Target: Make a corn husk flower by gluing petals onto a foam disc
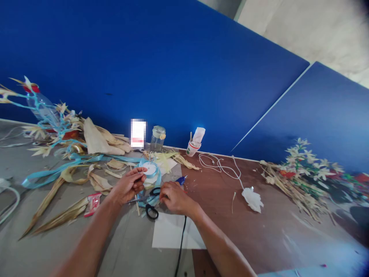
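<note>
My left hand (pixel 131 185) pinches the edge of a white spool (pixel 150 169) wound with light blue ribbon. Just right of it, my right hand (pixel 172 197) is closed, with its fingertips hidden; what it holds, if anything, cannot be made out. Black-handled scissors (pixel 152 212) lie between and below the hands, over loose blue ribbon. A blue glue gun (pixel 181 180) shows behind my right hand, and a black cord (pixel 181 242) runs down over a white sheet (pixel 165 234).
Dried husks (pixel 99 138) and blue ribbon (pixel 43 179) cover the left side. A lidded jar (pixel 157 139), a paper cup (pixel 193 148) and a white cable (pixel 220 167) stand or lie along the blue partition (pixel 173 69). White flowers (pixel 302 157) lie at right.
</note>
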Demonstrator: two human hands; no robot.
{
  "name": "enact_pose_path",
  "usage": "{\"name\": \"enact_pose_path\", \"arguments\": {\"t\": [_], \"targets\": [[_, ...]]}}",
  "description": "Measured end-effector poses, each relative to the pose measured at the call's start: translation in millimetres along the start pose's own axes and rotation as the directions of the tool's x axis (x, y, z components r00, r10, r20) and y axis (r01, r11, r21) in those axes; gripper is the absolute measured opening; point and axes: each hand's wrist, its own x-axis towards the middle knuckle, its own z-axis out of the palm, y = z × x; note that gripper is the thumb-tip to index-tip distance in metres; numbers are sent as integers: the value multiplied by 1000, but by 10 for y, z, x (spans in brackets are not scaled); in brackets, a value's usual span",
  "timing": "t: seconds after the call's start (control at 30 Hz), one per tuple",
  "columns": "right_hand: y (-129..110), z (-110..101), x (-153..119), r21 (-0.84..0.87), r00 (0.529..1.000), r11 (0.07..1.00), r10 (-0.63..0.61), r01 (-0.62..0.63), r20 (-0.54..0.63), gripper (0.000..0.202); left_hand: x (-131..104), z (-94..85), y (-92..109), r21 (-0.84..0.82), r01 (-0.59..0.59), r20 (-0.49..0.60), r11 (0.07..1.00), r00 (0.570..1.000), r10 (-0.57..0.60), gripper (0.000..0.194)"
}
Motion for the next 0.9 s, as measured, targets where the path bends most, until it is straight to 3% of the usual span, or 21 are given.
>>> {"name": "enact_pose_path", "arguments": {"t": [0.4,0.57,0.77,0.9], "targets": [[88,132,-71,-91,999,995,-44,44,2,11,-17,29,-12,16,12,-5,1000,1000,-12,16],[101,41,-39,-20,998,998,-63,63,-21,15,-16,32,-6,9,12,-6,1000,1000,-12,14],[42,-145,115,103,991,995,-1,14,-132,18,-24,53,20,17,12,-23,1000,1000,-12,14],[24,-131,287,114,988,992,68,-52,-141,19,-29,48,26,21,15,-22,1000,1000,-15,16]]}}
